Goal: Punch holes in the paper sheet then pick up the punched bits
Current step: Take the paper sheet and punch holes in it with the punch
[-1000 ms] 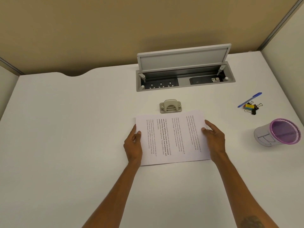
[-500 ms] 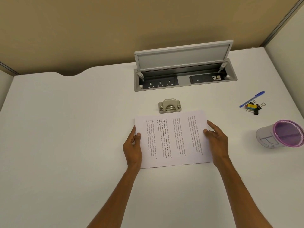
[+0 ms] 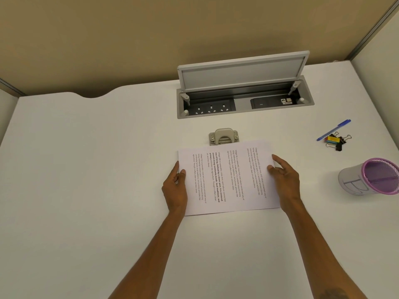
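Observation:
A white paper sheet (image 3: 228, 180) with printed text lies flat on the white desk, text running sideways. Its far edge reaches the front of a beige hole punch (image 3: 224, 136) and appears to sit in its slot. My left hand (image 3: 174, 187) grips the sheet's left edge, thumb on top. My right hand (image 3: 285, 180) holds the right edge, thumb on the paper and fingers spread beside it. No punched bits are visible.
An open cable box (image 3: 245, 102) with sockets and a raised lid sits behind the punch. At the right lie a blue pen (image 3: 333, 130), several binder clips (image 3: 336, 140) and a tipped purple-rimmed mesh cup (image 3: 371, 176). Partition walls close the desk's back and right.
Both hands have slid the sheet slightly away from me, so its far edge now meets the punch. The view has shifted a little.

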{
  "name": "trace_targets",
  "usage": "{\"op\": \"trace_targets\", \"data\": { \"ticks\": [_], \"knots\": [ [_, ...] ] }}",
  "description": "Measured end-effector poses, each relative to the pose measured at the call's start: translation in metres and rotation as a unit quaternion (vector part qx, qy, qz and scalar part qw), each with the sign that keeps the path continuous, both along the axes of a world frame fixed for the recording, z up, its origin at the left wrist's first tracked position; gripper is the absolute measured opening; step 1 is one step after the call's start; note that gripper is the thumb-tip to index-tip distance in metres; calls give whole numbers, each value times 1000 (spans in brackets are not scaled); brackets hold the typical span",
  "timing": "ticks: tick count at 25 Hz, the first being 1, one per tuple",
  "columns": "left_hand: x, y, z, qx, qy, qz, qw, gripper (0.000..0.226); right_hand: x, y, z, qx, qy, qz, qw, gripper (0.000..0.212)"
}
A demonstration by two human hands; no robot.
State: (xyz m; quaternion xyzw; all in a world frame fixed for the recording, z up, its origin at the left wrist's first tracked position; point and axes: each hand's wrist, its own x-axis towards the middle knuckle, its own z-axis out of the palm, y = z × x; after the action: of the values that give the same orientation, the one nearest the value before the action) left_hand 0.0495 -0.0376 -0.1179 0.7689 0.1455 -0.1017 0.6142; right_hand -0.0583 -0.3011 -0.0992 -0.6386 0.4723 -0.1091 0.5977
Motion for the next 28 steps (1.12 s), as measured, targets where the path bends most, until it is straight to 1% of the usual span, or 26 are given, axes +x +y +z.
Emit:
{"op": "trace_targets", "data": {
  "ticks": [7,16,24,28],
  "knots": [
    [0,-2,0,28,-5,-7,1000,40,-1,0,0,5,9,-6,1000,37],
    [-5,2,5,5,-21,-5,1000,39,-3,1,4,0,3,-5,1000,35],
    [4,-1,4,-2,-4,-6,1000,39,4,0,3,-3,8,3,1000,36],
    [2,2,5,4,-9,-12,1000,39,1,1,3,2,11,-2,1000,36]
  ]
}}
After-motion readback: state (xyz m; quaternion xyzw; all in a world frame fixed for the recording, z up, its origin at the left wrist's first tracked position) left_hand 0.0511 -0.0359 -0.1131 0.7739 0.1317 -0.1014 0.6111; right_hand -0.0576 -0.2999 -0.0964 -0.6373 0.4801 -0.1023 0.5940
